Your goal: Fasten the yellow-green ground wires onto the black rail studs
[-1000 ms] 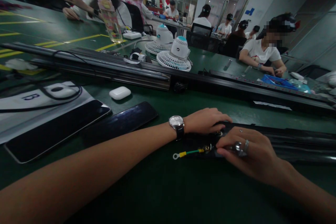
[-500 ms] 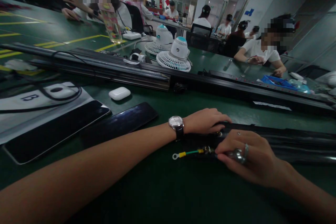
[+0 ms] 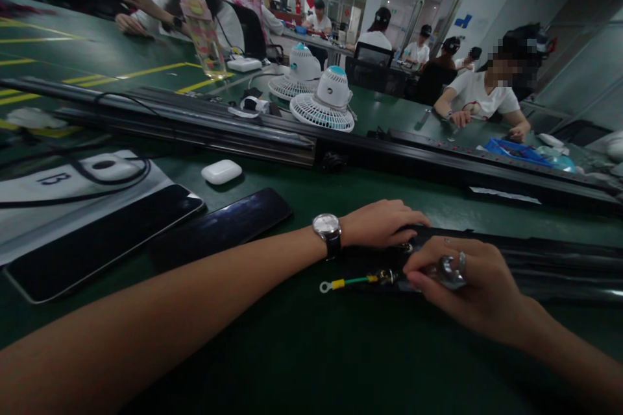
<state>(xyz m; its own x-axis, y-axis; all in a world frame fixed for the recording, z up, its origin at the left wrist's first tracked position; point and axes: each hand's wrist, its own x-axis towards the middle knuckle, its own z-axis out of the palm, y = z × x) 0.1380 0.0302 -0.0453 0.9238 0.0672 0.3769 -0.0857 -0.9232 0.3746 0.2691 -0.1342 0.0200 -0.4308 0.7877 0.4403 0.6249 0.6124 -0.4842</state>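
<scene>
My left hand (image 3: 382,220), with a watch on the wrist, lies over the end of a long black bar (image 3: 545,256), its fingers stretched along the far edge and the thumb apart. My right hand (image 3: 470,285) is closed on a shiny metal wrench (image 3: 450,272) whose curved end shows by the ringed finger; its working end is mostly hidden by the fingers. Just left of the fingertips is a brass-coloured fastener (image 3: 387,277) at the bar. From it a short green-yellow wire (image 3: 357,282) runs left to a ring terminal (image 3: 326,286).
Two dark phones (image 3: 107,243) and a white earbud case (image 3: 221,172) lie left. Long metal rails (image 3: 219,126) cross the green table behind my hands. Beyond stand white fans (image 3: 324,107), a bottle (image 3: 204,39) and a blue tray (image 3: 518,152). A person (image 3: 487,94) sits across; others are further back.
My right hand has shifted slightly right, off the fastener, and the wrench's curved end has turned in it. My left hand has stayed in place.
</scene>
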